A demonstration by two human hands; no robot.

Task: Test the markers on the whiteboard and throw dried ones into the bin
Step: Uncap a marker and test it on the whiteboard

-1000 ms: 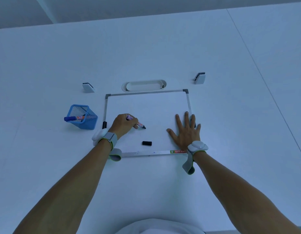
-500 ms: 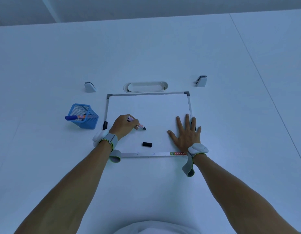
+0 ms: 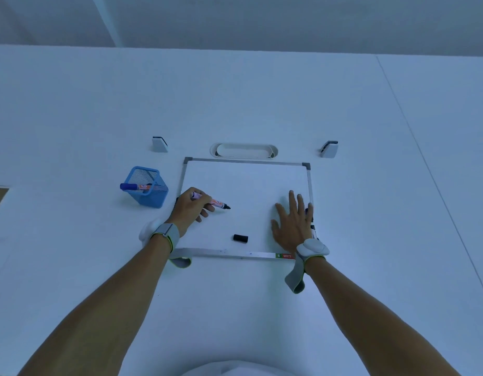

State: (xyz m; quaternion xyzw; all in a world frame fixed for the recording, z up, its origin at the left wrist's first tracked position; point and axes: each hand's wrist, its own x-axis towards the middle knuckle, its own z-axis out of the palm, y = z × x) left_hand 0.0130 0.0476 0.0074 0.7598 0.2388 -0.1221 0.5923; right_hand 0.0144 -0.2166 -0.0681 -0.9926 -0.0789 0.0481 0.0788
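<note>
The word "WHITE" is read on a red and green label [image 3: 285,256] at the near right of the whiteboard [image 3: 245,185] frame; print on the markers is too small to be read. 1 uncapped marker [image 3: 216,203] is held in the closed grip of the left hand [image 3: 190,210], tip at the board surface. 1 black cap [image 3: 240,238] lies on the board. The right hand [image 3: 294,223] is laid flat and spread on the right edge, nothing gripped. 1 blue-capped marker [image 3: 138,187] lies in the blue mesh bin [image 3: 146,189], left of the board. 1 white oval tray [image 3: 244,150] and 2 small white blocks [image 3: 159,144] sit beyond. The white bench [image 3: 262,90] is bare further out
</note>
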